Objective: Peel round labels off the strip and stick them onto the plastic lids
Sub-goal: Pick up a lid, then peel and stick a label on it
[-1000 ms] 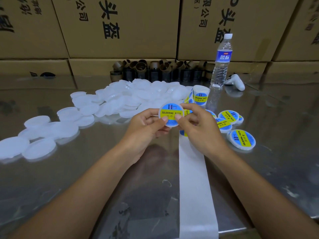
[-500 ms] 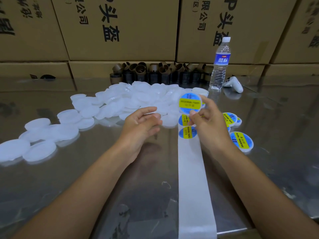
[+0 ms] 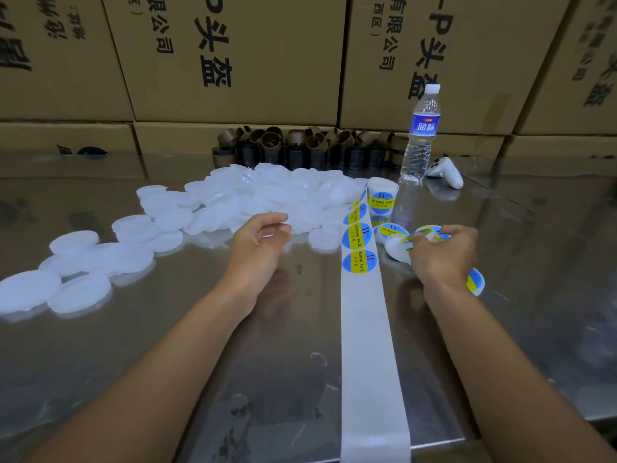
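Head view: handful of labelled lids (image 3: 389, 230) done, bare heap (image 3: 267, 195) left; left hand (image 3: 257, 245) slack, empty; right hand (image 3: 440, 255) grips a finished lid (image 3: 395, 247).

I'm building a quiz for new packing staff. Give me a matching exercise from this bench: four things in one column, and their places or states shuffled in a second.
Things
1. left hand
2. right hand
3. water bottle
4. label strip

Places or states
A. stands upright beside the label roll
B. lies flat between the two hands
C. holds nothing
D. grips a labelled lid

Pairs: 1-C, 2-D, 3-A, 4-B
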`<state>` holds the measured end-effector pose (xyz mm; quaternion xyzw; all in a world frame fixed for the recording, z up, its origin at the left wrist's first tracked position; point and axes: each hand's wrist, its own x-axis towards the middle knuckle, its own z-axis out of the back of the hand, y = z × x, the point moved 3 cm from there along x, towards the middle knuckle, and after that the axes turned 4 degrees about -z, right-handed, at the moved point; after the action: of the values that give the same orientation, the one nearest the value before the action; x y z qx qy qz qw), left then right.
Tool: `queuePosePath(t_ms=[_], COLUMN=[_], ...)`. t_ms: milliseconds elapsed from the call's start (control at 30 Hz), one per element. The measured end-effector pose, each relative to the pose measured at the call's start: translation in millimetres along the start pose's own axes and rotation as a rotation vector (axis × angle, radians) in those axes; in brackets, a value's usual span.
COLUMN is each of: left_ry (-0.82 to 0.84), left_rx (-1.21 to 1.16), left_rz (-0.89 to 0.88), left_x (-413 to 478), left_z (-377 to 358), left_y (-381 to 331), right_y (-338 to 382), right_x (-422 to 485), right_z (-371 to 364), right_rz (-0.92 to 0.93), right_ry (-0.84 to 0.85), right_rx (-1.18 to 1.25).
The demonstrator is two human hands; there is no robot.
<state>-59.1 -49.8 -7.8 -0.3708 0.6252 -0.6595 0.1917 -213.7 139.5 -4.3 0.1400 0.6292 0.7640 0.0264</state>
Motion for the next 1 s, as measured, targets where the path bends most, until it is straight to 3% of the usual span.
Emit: queuePosePath(t_ms=[267, 467, 800, 1000], left_ry=[0.119, 0.229, 0.503, 0.428], left_rx=[0.357, 0.478, 1.028, 1.054], left_rz=[-0.232, -0.245, -0.192, -0.294], left_x=[-8.4, -0.3, 20.0, 8.9], left_z=[-5.1, -19.3, -57.8, -36.2], left_y=[-4.5, -7.1, 13.2, 12.4], right_y=[5.5, 8.7, 16.3, 17.4], right_x=[-2.7, -7.7, -20.8, -25.4], right_z=[2.0, -1.6, -7.1, -9.2], right_rz=[0.053, 0.071, 0.242, 0.296], right_ry=[-0.01, 0.089, 0.167, 0.19], right_rx=[-0.076, -0.134, -0.079, -0.051])
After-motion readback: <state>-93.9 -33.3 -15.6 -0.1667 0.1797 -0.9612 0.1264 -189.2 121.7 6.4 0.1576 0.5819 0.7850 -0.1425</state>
